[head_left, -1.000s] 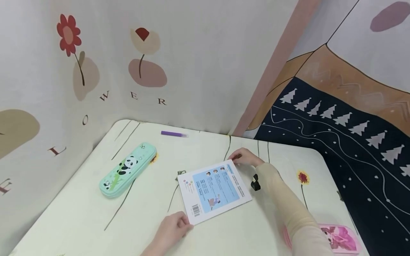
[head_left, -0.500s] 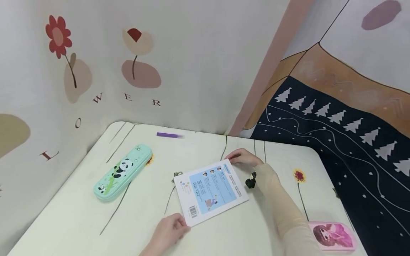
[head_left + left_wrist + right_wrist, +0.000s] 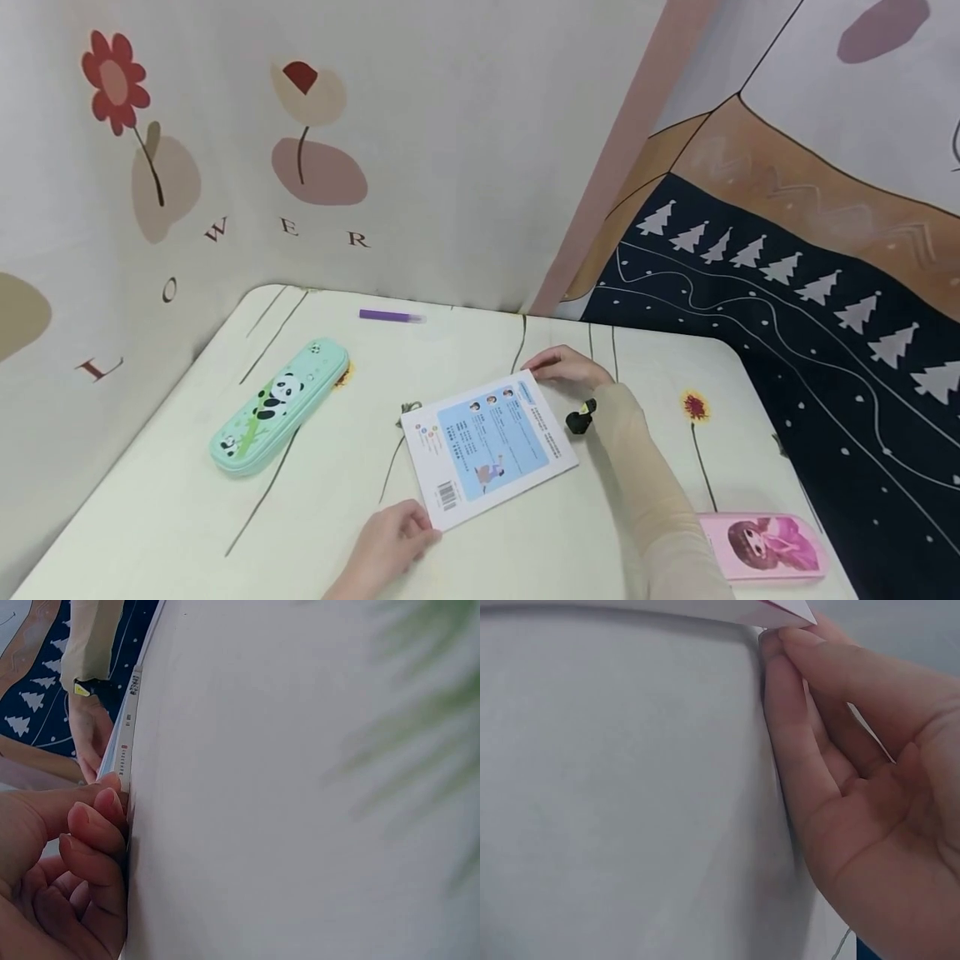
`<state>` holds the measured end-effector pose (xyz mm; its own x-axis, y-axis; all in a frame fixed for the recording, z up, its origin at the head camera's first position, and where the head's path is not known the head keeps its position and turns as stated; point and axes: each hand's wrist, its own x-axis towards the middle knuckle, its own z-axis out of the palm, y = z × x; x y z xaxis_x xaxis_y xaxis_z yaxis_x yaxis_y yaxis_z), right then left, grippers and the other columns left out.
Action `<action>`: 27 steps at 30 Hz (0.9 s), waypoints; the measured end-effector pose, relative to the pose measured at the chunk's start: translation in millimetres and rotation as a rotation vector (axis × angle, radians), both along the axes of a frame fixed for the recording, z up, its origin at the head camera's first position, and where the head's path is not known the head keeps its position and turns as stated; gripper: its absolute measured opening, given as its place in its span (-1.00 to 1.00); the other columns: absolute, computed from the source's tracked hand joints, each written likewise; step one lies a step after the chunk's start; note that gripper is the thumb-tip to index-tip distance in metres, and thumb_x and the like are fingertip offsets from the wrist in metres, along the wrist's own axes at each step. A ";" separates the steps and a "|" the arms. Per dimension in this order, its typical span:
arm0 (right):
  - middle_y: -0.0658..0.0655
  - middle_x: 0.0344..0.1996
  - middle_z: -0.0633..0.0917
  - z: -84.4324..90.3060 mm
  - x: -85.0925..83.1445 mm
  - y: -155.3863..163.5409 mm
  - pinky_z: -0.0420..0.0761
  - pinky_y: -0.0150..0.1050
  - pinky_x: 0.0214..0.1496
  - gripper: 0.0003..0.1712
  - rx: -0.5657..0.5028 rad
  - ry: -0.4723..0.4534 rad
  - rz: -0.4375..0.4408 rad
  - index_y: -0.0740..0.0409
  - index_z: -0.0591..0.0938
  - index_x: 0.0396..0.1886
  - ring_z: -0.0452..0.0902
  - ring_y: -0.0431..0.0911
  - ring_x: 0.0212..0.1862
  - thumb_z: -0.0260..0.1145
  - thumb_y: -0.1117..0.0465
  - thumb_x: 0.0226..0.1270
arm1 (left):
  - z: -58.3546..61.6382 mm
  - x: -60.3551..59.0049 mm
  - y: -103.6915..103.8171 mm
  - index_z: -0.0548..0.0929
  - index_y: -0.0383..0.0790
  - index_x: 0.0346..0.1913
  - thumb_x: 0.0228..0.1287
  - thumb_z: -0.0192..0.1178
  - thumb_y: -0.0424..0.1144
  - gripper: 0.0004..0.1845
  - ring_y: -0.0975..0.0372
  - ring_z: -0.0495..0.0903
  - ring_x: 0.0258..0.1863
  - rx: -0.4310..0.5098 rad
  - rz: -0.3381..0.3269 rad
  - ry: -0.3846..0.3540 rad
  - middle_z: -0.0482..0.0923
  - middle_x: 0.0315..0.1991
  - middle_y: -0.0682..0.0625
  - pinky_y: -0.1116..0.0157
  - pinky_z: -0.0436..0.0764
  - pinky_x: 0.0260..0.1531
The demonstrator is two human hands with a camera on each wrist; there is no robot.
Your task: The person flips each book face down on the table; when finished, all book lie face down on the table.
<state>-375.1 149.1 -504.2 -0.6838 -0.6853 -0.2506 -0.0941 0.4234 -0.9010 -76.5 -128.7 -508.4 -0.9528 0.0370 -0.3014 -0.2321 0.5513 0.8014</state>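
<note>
A thin white book [image 3: 491, 450] with a blue panel and a barcode lies slanted on the table, its printed back cover facing up. At its near left corner, my left hand [image 3: 392, 542] pinches the edge between thumb and curled fingers; the left wrist view shows the book's narrow spine [image 3: 129, 727] rising from that hand [image 3: 71, 862]. My right hand [image 3: 566, 365] holds the far right corner. In the right wrist view, thumb and fingertips of the right hand [image 3: 862, 742] meet at the book's corner [image 3: 784, 613].
A mint panda pencil case [image 3: 281, 407] lies to the left. A purple pen [image 3: 386, 316] is near the table's back edge. Partly behind the right sleeve lies a pink case [image 3: 765, 547]. Patterned curtains [image 3: 450, 167] border the back of the table [image 3: 337, 467].
The head view has shifted slightly, so everything sits a little farther left in it. More of the pink case shows beside the right sleeve. Both hands stay at the book's corners.
</note>
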 end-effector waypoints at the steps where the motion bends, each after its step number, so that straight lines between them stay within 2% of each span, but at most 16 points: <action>1: 0.05 -0.12 0.68 0.0 -0.3 -0.4 0.45 -0.40 -0.01 -0.68 -0.004 0.003 0.003 0.23 0.61 -0.06 0.55 -0.23 -0.07 0.28 0.27 0.17 | 0.1 0.1 0.0 0.49 -0.14 -0.45 0.01 0.28 -0.15 -0.81 0.31 0.42 -0.71 0.002 0.003 -0.002 0.46 -0.69 0.12 0.42 0.38 -0.70; 16: 0.10 -0.08 0.67 -5.8 -2.9 -3.4 0.43 -0.34 0.01 -0.70 -0.041 -0.003 0.004 0.22 0.62 -0.07 0.53 -0.19 -0.04 0.26 0.25 0.19 | -0.9 0.8 -3.2 0.50 -0.13 -0.45 0.02 0.28 -0.13 -0.81 0.31 0.42 -0.72 0.009 0.006 0.011 0.46 -0.70 0.13 0.42 0.38 -0.71; 21: 0.09 -0.10 0.67 -7.4 -4.5 -1.6 0.47 -0.38 -0.03 -0.69 -0.060 0.016 0.031 0.26 0.60 -0.06 0.54 -0.22 -0.07 0.26 0.28 0.18 | 0.1 0.1 -2.5 0.50 -0.13 -0.44 0.02 0.28 -0.14 -0.81 0.31 0.43 -0.70 0.009 -0.006 -0.004 0.47 -0.68 0.13 0.41 0.39 -0.70; 27: 0.07 -0.15 0.69 -3.2 -5.4 -8.2 0.50 -0.41 -0.09 -0.70 -0.048 0.027 0.071 0.27 0.61 -0.07 0.55 -0.24 -0.14 0.26 0.31 0.18 | 3.5 4.1 5.3 0.51 -0.09 -0.50 0.02 0.28 -0.12 -0.82 0.30 0.39 -0.67 -0.039 -0.027 -0.040 0.46 -0.70 0.13 0.42 0.29 -0.61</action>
<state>-380.5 140.8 -507.5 -0.6392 -0.7429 -0.1989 -0.1464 0.3714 -0.9169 -72.4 -123.3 -504.9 -0.9388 0.0497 -0.3409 -0.2483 0.5883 0.7696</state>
